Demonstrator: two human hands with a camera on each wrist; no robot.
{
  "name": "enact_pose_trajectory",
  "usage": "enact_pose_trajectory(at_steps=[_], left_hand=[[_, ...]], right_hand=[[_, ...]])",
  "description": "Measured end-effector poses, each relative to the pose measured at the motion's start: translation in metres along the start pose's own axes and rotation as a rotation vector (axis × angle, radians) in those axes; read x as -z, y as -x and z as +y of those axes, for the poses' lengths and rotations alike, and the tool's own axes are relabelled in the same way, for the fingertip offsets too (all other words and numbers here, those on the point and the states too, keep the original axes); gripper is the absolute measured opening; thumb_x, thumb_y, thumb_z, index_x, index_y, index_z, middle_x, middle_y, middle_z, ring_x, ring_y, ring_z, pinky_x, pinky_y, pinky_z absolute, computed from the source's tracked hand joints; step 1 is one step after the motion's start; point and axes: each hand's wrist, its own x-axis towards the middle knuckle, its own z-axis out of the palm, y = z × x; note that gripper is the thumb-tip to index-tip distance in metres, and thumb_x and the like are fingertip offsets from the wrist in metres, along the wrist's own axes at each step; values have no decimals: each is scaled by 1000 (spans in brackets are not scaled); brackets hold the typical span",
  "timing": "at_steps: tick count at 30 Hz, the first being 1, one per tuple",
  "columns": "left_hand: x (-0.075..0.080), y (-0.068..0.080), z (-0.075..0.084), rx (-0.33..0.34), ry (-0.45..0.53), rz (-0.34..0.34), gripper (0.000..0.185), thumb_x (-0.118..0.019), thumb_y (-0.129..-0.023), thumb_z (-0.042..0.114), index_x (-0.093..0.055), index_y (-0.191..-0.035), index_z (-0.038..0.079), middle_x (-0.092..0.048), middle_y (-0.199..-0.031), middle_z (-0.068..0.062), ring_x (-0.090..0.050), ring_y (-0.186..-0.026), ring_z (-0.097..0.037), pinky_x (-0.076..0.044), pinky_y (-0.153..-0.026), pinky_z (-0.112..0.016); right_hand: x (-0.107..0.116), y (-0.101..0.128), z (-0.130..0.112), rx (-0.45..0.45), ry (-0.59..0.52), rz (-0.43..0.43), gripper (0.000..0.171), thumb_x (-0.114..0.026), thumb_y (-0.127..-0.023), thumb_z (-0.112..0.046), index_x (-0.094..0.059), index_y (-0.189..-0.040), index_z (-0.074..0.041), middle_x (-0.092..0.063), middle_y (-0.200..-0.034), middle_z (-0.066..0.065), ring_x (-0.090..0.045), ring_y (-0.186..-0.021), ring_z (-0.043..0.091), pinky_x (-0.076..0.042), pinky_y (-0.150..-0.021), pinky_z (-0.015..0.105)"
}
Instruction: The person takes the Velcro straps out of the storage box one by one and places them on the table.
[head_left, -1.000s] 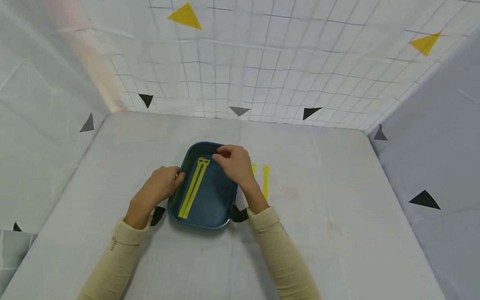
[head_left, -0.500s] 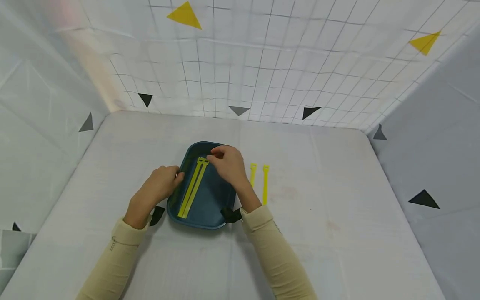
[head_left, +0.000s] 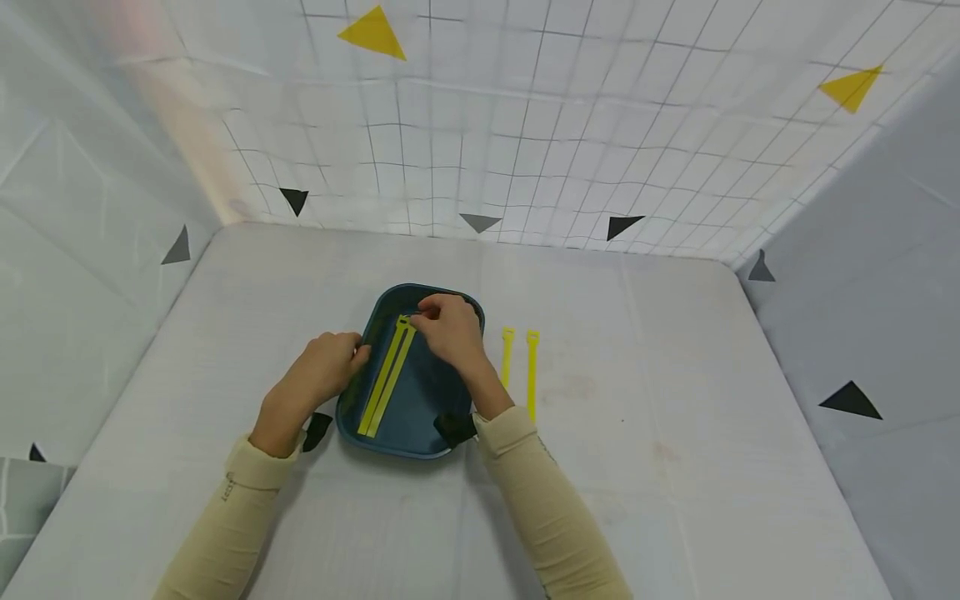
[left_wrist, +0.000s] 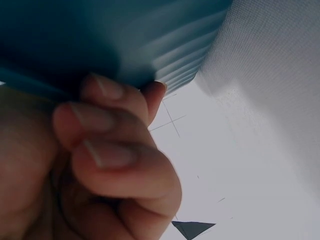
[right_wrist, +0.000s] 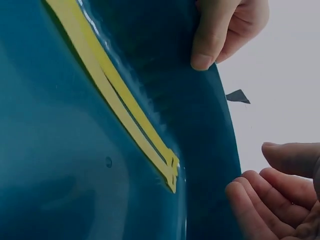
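Note:
A dark blue tray (head_left: 431,400) stands on the table, its far end turned slightly right. My left hand (head_left: 322,367) grips its left rim; the right wrist view shows the thumb (right_wrist: 204,52) on the inner side, and the left wrist view shows curled fingers (left_wrist: 125,155) under the outer wall. Two yellow slotted-head cable straps (head_left: 384,383) lie side by side along the tray's left part. Over the far end hovers my right hand (head_left: 453,337), fingertips close to the strap heads (right_wrist: 172,172). A gap shows between its thumb and loosely bent fingers, with nothing in it.
Two more yellow cable straps (head_left: 532,367) lie on the white table (head_left: 637,467) right of the tray, partly hidden by the right forearm. Sheeting with a grid and dark triangles (head_left: 625,227) closes off the back and sides.
My right hand has moved left over the tray toward the strap heads, uncovering more of the table straps and the tray's right rim. The left hand stays on the rim.

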Motion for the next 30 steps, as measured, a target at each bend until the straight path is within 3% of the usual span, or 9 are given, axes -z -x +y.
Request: enact_pose_trajectory(at_steps=[11,18,30], left_hand=[[0,1,-1,-35,-14,26,29,-50,-104,15,-55,-78,4,-50,-64,-7,-50,-56,-21,-41,-54,-33],[1,1,1,-35,-14,21,28,-50,-104,15,-54,-78,4,-49,-64,-7,-49,-57,-21,-40,-54,-33],[0,0,-1,-23,-15,20,28,-50,-104,16,-55,-79,4,-50,-65,-7,-50,-58,-22,-41,-55,-34]], right_hand=[[-11,-7,-3,-23,69,-14,32,-68,-95,-21,-67,-122,-3,-70,-108,8,-66,-95,22,-52,-83,38],[-15,-11,-2,-62,138,-92,39,-68,-95,-23,-63,-128,-3,-68,-108,8,-65,-91,21,-52,-79,36],[-22,-17,4,-98,112,-113,48,-70,-94,-21,-56,-135,-1,-64,-114,12,-62,-96,25,-51,-83,39]])
